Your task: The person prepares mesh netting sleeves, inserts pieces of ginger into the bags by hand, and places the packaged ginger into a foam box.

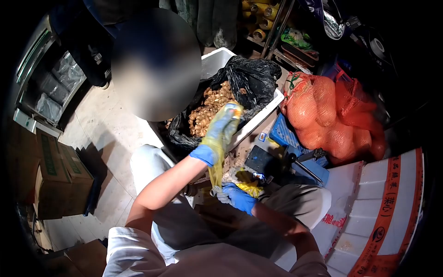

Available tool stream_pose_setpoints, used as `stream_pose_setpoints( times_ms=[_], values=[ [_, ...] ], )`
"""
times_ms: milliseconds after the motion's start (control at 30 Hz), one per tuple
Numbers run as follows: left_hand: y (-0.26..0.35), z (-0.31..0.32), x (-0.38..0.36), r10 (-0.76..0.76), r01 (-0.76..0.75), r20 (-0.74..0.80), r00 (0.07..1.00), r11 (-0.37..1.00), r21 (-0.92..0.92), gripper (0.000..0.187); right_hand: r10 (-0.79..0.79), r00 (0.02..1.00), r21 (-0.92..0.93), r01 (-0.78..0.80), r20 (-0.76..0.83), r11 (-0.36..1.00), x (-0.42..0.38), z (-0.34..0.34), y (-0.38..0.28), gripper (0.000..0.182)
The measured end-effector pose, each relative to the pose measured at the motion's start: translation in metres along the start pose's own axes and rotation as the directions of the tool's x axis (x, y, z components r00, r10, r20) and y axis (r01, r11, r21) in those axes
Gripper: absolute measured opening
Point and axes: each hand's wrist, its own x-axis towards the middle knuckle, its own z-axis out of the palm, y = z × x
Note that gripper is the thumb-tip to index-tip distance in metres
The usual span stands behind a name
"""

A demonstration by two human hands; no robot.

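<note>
Shirt [207, 261] nearest — left hand [224, 122] covered by yellow netting [216, 174] over foam box's [272, 102] near edge, grip can't tell; right hand [239, 197] clutches netting's tail, body side of box — keeping it taut likely avoids snags.

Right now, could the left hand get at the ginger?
Probably yes: the left hand appears close to the ginger, partly exposed in the black bag, though the yellow bag over that hand might hinder gripping.

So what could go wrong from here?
The thin yellow mesh drawn over the left hand might snag or tear, since the right hand seems to hold its lower end.
The crumpled black liner might slump over the ginger, as its folds bunch loosely beside it.
</note>
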Motion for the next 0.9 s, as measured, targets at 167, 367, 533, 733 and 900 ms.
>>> stream_pose_setpoints(
  times_ms=[167, 367, 533, 733, 900],
  values=[
    [-0.003, -0.043, 0.029, 0.088, -0.084, -0.093, 0.992, 0.996, 0.043, 0.024, -0.724, 0.652, -0.618, 0.478, -0.227, 0.624, -0.017, 0.045, -0.048, 0.009],
    [-0.028, -0.035, -0.005, -0.049, 0.065, -0.092, 0.995, 0.981, 0.181, 0.033, -0.9, 0.436, -0.892, 0.402, -0.014, 0.209, -0.008, 0.093, -0.077, 0.022],
    [-0.039, -0.035, -0.009, 0.002, 0.013, -0.128, 0.992, 0.993, 0.114, 0.019, -0.987, 0.034, -0.947, 0.289, 0.158, -0.141, -0.002, 0.093, -0.077, 0.01],
    [-0.069, -0.055, -0.014, -0.026, 0.042, -0.058, 0.998, 0.953, 0.299, 0.013, -0.971, 0.098, -0.817, 0.527, -0.216, 0.235, 0.024, 0.083, -0.067, 0.017],
    [-0.053, -0.053, -0.003, 0.088, -0.059, -0.033, 0.996, 0.86, 0.507, 0.007, -0.932, 0.332, -0.918, 0.307, -0.142, 0.25, 0.008, 0.084, -0.056, 0.028]
  ],
)
